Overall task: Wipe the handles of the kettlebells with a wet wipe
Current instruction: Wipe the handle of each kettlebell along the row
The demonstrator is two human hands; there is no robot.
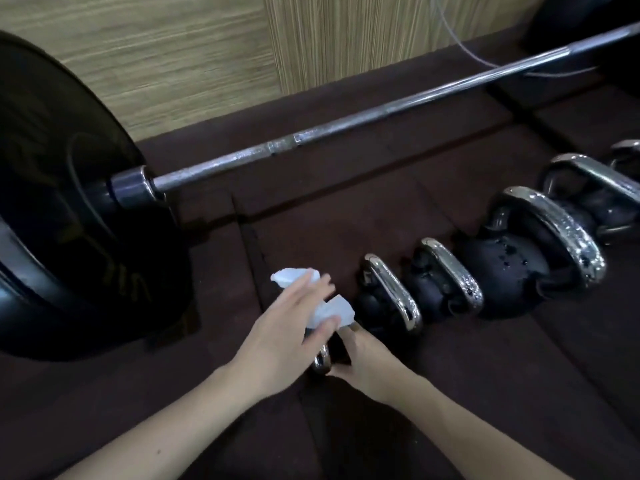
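Nearest kettlebell [323, 358] mostly behind hands [287, 327]

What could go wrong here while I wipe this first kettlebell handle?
The left hand holds the wipe loosely over the nearest handle, so it may slip off. The right hand braces that kettlebell close beside the next kettlebell; fingers could get pinched if it tips.

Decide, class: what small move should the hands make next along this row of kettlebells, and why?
Probably draw the white wet wipe along the nearest kettlebell's chrome handle. The left hand holds the wipe over that handle, the right hand steadies the kettlebell from the side, and the other chrome handles wait beyond.
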